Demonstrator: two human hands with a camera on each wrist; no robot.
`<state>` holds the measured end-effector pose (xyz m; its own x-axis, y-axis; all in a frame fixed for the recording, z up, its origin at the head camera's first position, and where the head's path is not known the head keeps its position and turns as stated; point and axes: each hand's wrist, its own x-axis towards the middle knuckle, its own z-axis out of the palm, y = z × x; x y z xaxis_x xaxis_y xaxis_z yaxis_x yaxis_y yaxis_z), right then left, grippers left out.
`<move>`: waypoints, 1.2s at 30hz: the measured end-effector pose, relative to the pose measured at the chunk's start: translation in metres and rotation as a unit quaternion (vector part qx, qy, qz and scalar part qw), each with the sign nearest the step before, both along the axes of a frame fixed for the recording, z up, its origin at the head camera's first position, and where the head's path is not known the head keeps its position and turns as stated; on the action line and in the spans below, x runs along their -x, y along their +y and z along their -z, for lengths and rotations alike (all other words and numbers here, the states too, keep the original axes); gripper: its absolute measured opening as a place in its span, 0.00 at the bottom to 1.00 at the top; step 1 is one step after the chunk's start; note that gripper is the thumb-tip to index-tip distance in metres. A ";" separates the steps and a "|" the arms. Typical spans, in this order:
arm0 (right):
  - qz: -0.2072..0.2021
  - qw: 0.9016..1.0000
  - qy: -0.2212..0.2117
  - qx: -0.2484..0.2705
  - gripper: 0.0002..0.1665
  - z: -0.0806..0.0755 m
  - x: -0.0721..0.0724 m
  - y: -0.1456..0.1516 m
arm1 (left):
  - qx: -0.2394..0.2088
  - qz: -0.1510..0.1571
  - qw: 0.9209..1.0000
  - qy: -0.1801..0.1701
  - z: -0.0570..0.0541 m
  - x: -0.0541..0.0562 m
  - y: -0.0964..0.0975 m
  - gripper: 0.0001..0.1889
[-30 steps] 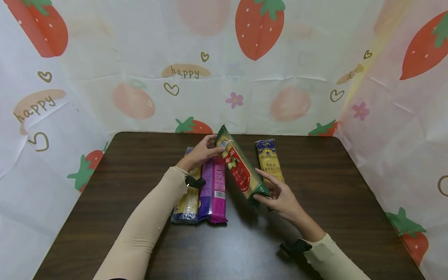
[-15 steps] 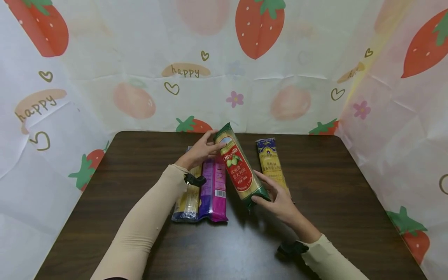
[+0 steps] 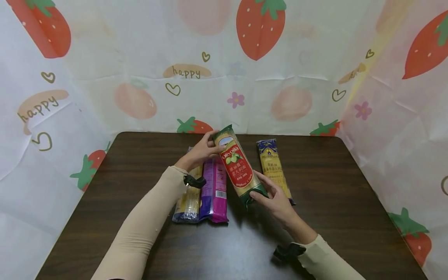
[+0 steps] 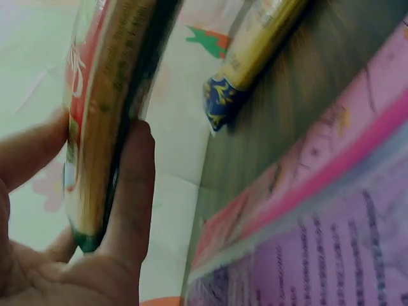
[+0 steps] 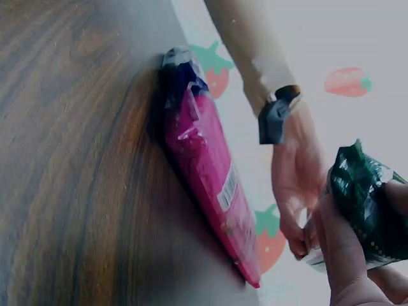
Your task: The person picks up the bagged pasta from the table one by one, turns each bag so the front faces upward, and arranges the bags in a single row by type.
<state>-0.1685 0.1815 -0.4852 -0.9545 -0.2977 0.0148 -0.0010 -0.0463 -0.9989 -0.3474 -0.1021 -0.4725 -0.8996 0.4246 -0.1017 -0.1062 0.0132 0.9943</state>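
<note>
Your left grip pinches the far end of a long, green-ended plastic packet of spaghetti with a red label, thumb on its face and fingers behind, parted only by the packet's thickness; your right grip holds the near green end, thumb on the front; the packet is up off the dark brown wood-grain desk, between both grips; its long axis slants from your left grip, farther off, down to your right grip, nearer you, label facing you; below your left grip lies a purple-and-pink plastic packet, with a clear, blue-ended packet of yellow pasta just left of it; just beyond your right grip lies a slim yellow-and-blue packet.
</note>
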 end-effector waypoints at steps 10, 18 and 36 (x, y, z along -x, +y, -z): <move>0.001 0.994 0.033 -0.099 0.46 0.005 0.004 0.004 | 0.028 -0.013 0.999 0.017 0.003 -0.003 0.009 0.49; -0.001 0.990 0.015 -0.138 0.49 0.011 0.005 0.004 | 0.066 -0.013 0.997 0.047 0.004 -0.002 0.027 0.38; 0.018 0.981 0.001 -0.191 0.51 0.020 0.012 0.007 | 0.115 0.073 0.990 0.046 0.022 0.008 0.049 0.41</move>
<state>-0.1809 0.1887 -0.5050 -0.9644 -0.2489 -0.0896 0.0022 0.3313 -0.9435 -0.3553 -0.0530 -0.4942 -0.8403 0.5261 -0.1308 0.0054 0.2493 0.9684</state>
